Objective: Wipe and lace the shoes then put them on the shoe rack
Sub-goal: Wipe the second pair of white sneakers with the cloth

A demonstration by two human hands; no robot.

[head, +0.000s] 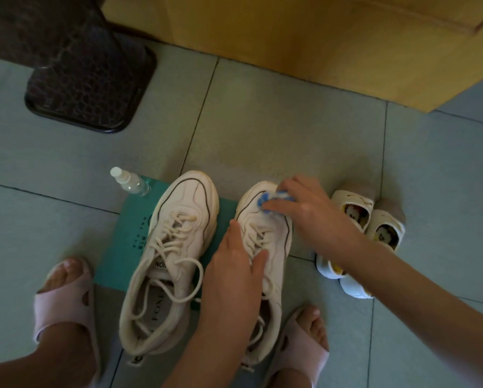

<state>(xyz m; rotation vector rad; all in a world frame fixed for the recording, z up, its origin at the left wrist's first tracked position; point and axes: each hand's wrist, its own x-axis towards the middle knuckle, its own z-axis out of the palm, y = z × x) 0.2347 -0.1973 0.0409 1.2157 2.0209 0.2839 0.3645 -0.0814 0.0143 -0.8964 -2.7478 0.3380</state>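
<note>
There was one camera. It sat on the person's head and looked forward and down at the tiled floor. It was near. The left hand and the right hand, which gripped a cloth, looked big in the middle of the picture. The person's own feet in pink slippers showed at the bottom edge, so the camera was right above them. The top edge reached a yellow wooden board and a dark stand. The wide lens took in lots of floor on both sides.
</note>
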